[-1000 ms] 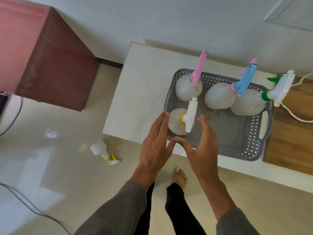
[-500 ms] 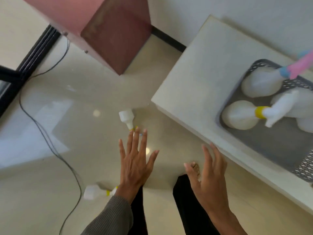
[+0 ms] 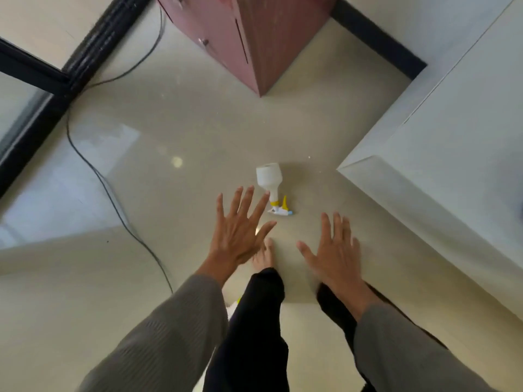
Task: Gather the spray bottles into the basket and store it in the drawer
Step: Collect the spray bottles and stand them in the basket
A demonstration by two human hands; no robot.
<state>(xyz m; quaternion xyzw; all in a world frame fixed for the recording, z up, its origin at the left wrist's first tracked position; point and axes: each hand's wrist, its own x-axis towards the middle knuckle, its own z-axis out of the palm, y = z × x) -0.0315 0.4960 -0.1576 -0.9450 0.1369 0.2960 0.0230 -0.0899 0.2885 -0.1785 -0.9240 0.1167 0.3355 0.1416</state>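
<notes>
lying on glossy floor point(image 3: 158, 193), spray bottle point(image 3: 270, 182) near white table point(image 3: 452, 137).

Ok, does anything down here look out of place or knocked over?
Yes. A white spray bottle with a yellow trigger lies tipped on its side on the floor, beside the corner of the white table rather than in a basket. Both open hands, left and right, hover empty near it.

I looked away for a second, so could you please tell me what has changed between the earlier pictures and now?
The view swung from the basket on the white table down to the floor. Both hands left the basket: the left hand now reaches, fingers spread, toward the spray bottle lying on the floor; the right hand hangs open beside it. Neither holds anything. The bottle still lies where it was, untouched.
</notes>
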